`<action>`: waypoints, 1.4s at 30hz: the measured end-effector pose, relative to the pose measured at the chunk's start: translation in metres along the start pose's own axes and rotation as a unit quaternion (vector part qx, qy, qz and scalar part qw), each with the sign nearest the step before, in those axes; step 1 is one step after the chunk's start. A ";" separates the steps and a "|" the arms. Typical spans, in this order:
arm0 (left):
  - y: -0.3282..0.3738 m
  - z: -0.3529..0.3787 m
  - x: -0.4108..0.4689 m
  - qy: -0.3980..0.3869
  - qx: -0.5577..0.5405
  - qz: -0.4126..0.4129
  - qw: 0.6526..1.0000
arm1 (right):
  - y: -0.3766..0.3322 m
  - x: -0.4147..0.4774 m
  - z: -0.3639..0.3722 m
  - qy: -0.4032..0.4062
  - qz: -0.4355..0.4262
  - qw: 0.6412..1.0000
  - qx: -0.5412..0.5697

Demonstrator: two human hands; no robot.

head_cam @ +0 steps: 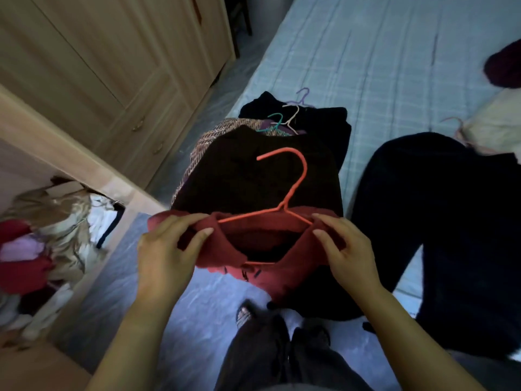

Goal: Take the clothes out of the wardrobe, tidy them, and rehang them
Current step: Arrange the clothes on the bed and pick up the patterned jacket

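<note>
A dark red garment (284, 275) hangs on a red wire hanger (293, 187) in front of me, above the bed's near corner. My left hand (166, 249) pinches the garment's left shoulder over the hanger arm. The right shoulder is pinched by my right hand (344, 249). The hanger's hook points up and away from me. Behind it lies a pile of dark clothes (259, 176) with green, white and purple hangers (284, 119) on the bed. The open wardrobe (93, 170) stands at the left, with crumpled clothes (48, 241) inside.
The bed with a pale blue checked sheet (380, 66) fills the right. A large black garment (439, 221) is spread on it, and a cream garment (496, 128) on a pink hanger lies at the far right. Closed wardrobe doors (98, 52) are at upper left. My legs stand below.
</note>
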State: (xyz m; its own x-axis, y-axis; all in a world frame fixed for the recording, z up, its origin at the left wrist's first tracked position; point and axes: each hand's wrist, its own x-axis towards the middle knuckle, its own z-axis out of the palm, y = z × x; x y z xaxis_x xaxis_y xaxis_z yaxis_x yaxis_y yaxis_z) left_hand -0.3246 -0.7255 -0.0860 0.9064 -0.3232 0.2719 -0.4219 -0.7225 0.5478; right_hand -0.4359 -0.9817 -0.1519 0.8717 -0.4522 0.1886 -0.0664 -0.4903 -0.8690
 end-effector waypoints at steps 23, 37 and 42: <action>-0.091 -0.097 0.003 -0.147 -0.130 0.153 0.969 | -0.130 -0.142 0.108 0.242 0.040 0.965 -0.093; -0.223 -0.211 -0.022 0.023 -0.087 -0.013 0.996 | -0.215 -0.069 0.231 0.070 -0.080 0.990 -0.090; -0.263 -0.256 -0.047 0.083 -0.053 -0.054 0.994 | -0.246 -0.065 0.281 0.008 -0.112 0.993 -0.045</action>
State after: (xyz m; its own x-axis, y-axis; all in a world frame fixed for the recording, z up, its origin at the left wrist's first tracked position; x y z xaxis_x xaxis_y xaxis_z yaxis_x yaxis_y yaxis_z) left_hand -0.2615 -0.3638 -0.0405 0.9346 -0.1351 0.3290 -0.3298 -0.6756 0.6594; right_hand -0.3400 -0.6222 -0.0796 0.8615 -0.3363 0.3805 0.0845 -0.6439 -0.7604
